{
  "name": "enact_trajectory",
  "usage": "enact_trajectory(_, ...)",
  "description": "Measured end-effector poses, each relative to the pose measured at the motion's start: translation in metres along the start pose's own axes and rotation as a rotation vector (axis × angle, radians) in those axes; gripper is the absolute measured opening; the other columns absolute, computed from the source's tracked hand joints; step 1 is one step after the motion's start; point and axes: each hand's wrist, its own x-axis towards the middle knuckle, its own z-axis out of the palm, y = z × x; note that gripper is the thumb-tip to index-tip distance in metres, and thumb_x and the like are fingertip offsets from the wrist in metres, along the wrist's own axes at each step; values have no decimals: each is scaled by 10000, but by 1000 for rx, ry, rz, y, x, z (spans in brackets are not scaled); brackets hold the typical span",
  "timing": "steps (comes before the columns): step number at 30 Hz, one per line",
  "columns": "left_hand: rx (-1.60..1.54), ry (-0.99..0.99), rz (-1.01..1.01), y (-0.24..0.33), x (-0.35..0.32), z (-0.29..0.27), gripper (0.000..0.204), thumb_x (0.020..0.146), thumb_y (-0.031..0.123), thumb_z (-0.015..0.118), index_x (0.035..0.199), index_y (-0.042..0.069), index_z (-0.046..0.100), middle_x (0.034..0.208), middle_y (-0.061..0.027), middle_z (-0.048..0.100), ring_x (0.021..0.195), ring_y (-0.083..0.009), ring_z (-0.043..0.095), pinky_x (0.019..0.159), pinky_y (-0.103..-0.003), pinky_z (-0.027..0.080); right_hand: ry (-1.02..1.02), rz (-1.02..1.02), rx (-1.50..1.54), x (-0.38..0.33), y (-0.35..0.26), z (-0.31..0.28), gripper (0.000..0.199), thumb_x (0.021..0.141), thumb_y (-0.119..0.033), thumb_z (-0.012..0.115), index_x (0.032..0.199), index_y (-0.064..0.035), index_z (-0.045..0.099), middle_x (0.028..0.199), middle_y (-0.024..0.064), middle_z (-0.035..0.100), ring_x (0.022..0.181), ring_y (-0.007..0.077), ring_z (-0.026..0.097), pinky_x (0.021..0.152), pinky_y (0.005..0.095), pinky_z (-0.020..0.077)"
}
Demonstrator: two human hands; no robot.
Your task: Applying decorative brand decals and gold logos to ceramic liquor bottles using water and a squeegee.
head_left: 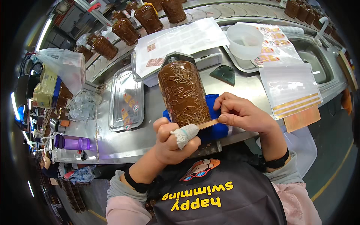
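Note:
A brown bottle (185,92) with raised patterns lies on a blue cloth (212,132), its neck pointing away from me. My left hand (170,140) is closed at the bottle's near left corner, a white cloth cover (185,135) over its thumb. That thumb presses at the left end of a narrow gold strip (208,124), which runs along the bottle's near edge. At the strip's other end, my right hand (243,114) pinches it between thumb and fingertips. What the left fingers touch underneath is hidden.
A dark green scraper-like plate (224,75) lies beyond the right hand. A metal tray (125,99) with labels is at left, label sheets (176,41) at the back. Right are a white tub (245,42), a gold-striped sheet (292,90) and a sink (318,62). Bottles (148,18) line the conveyor.

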Motion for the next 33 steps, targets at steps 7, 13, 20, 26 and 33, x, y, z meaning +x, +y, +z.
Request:
enact_trajectory(7, 10, -85, -24, 0, 2, 10, 231, 538, 168, 700, 730, 268, 620, 1068, 86, 540, 930, -213, 412, 756, -416, 344, 6, 19, 5, 2, 1, -2, 276, 909, -267, 653, 836, -10, 582, 996, 74, 539, 901, 166, 490, 769, 281, 411)
enact_trajectory(13, 55, -34, 15, -3, -3, -1, 218, 545, 171, 696, 729, 236, 600, 1054, 54, 531, 934, -236, 405, 766, -415, 350, 17, 31, 19, 4, -1, -1, 280, 905, -267, 657, 829, -9, 582, 973, 70, 536, 889, 172, 496, 765, 280, 414)
enact_trajectory(20, -14, -81, 60, -9, 6, 0, 236, 524, 174, 698, 745, 230, 642, 1082, 70, 543, 948, -214, 418, 754, -404, 352, 26, 3, -5, 5, 1, 0, 272, 906, -260, 657, 820, -12, 586, 952, 61, 534, 878, 168, 496, 760, 278, 416)
enact_trajectory(26, -45, -70, 144, -11, 15, 5, 224, 526, 187, 701, 736, 230, 637, 1084, 73, 552, 939, -218, 423, 744, -398, 350, 25, 33, 28, 3, -5, 1, 283, 906, -271, 660, 820, -12, 587, 950, 62, 532, 864, 171, 496, 751, 282, 421)
enact_trajectory(33, 93, -2, 97, -7, -1, -1, 222, 530, 180, 693, 725, 237, 604, 1060, 67, 536, 926, -228, 422, 746, -416, 353, 23, -42, -44, 4, 1, 1, 288, 913, -287, 652, 860, -13, 583, 939, 60, 522, 868, 173, 494, 759, 282, 418)
